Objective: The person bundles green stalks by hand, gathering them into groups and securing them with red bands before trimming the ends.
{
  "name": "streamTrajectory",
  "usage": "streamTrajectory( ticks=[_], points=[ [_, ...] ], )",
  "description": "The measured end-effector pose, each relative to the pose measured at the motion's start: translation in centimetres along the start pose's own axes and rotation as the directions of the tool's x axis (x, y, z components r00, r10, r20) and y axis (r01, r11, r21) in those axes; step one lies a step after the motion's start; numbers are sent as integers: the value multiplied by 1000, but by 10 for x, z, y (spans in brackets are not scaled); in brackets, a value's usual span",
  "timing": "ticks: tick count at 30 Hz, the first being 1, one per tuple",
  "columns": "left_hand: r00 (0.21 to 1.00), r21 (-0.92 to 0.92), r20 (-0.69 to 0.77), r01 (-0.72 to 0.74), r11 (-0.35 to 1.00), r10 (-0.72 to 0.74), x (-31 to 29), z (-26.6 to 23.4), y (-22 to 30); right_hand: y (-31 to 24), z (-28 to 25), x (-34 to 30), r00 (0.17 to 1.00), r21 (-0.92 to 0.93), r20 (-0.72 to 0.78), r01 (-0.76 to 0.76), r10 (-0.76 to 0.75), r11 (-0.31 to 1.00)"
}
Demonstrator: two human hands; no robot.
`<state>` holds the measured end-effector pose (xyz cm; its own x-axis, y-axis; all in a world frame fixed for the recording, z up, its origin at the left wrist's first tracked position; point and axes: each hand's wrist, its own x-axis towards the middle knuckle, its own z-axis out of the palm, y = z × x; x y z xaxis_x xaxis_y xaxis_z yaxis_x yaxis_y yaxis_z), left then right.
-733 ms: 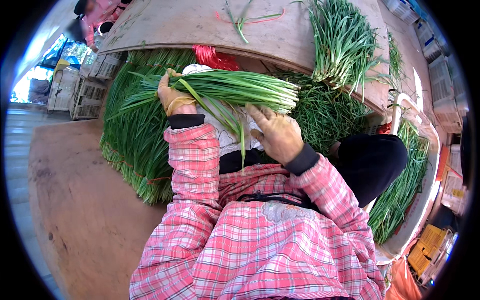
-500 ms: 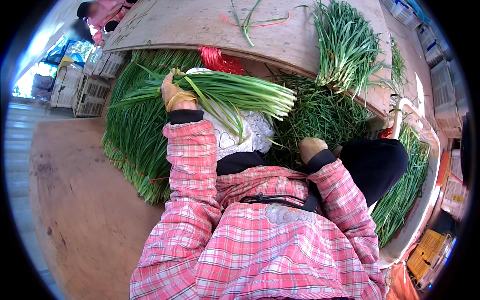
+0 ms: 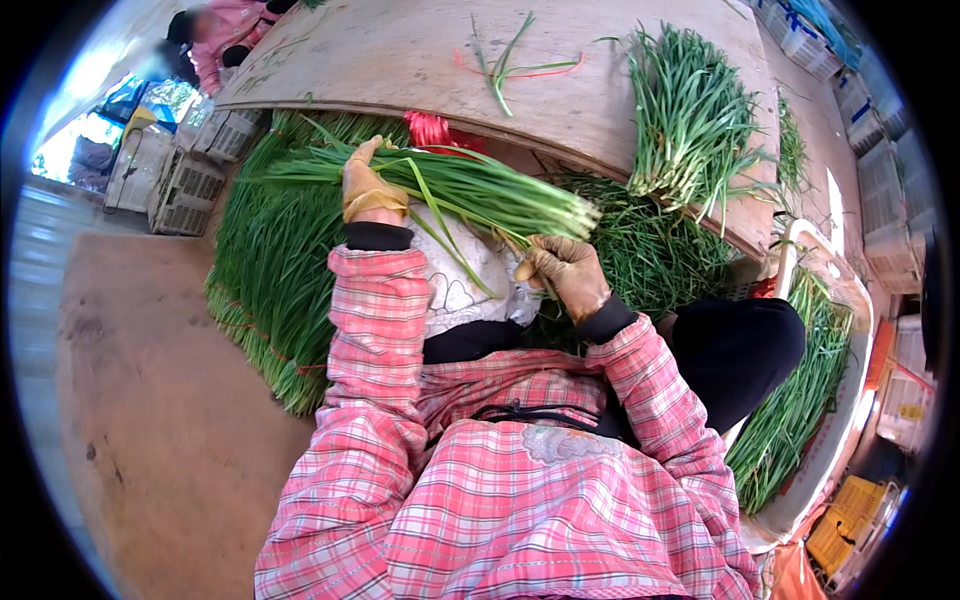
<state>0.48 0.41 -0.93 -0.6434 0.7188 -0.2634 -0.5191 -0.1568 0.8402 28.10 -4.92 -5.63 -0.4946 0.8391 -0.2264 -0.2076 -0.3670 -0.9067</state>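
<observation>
A bunch of garlic chives (image 3: 480, 185) lies across my lap, its pale stem ends pointing right. My left hand (image 3: 372, 188), in a thin yellowish glove, is closed round its leafy part. A loose, bent leaf (image 3: 447, 243) hangs below it. Just under the stem ends, my right hand (image 3: 572, 275), in a soiled glove, pinches a few thin chive stalks between thumb and fingers. Beneath the bunch, a white patterned cloth (image 3: 455, 290) covers my lap.
Tied chive bunches (image 3: 275, 230) are stacked at left. Loose greens (image 3: 660, 245) heap at right beneath a wooden board (image 3: 370, 65), which carries another bunch (image 3: 690, 110). Red ties (image 3: 430, 130) hang at its edge. A white basket (image 3: 866, 330) of chives stands right; a person (image 3: 225, 40) is far left.
My right hand has risen from beside my knee to the bunch's stem ends, closing on a few stalks. My left hand keeps its hold, shifted slightly right.
</observation>
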Motion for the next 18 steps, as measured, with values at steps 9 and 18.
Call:
streamTrajectory(
  ticks=[9,18],
  points=[
    [986,333,25,148,931,-166,27,10,12,-21,-46,-7,973,-7,156,-174,173,985],
    [986,56,45,160,986,-162,23,-2,13,-4,-127,-45,959,-986,-164,-166,-232,12]
  ],
)
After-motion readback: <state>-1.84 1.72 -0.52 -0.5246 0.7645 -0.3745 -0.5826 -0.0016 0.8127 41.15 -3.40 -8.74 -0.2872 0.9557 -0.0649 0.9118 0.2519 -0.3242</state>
